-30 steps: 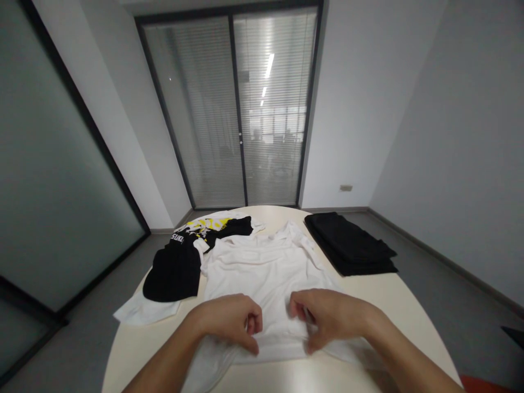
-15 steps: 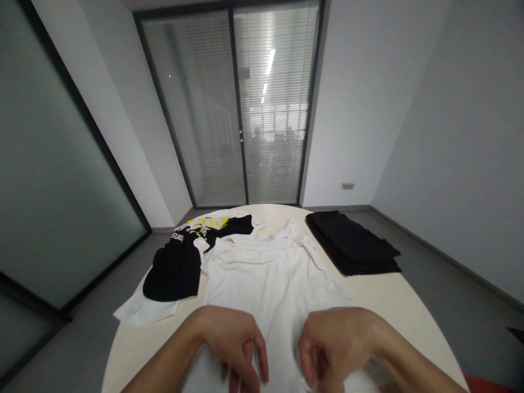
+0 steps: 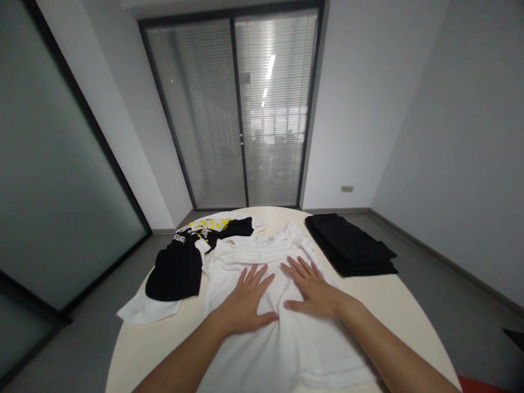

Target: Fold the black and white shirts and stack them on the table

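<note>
A white T-shirt (image 3: pixel 262 355) is spread over the middle of the table, its neckline towards the far side and its cloth lightly creased. My left hand (image 3: pixel 245 303) lies flat on its chest area with the fingers apart. Close by on the right, my right hand (image 3: pixel 309 289) also rests on the cloth, palm down and fingers spread. Neither hand grips anything. A small fold runs between my two thumbs.
Black folded clothes (image 3: pixel 347 245) form a stack at the table's right edge. On the left lie a black garment with white lettering (image 3: pixel 176 273), yellow-patterned cloth (image 3: pixel 208 225) and a white piece (image 3: pixel 149 310). The pale table (image 3: pixel 409 316) has a rounded edge.
Both hands have moved forward from the near part of the T-shirt onto its chest. Their fingers, curled and pointing down before, are now spread flat on the cloth.
</note>
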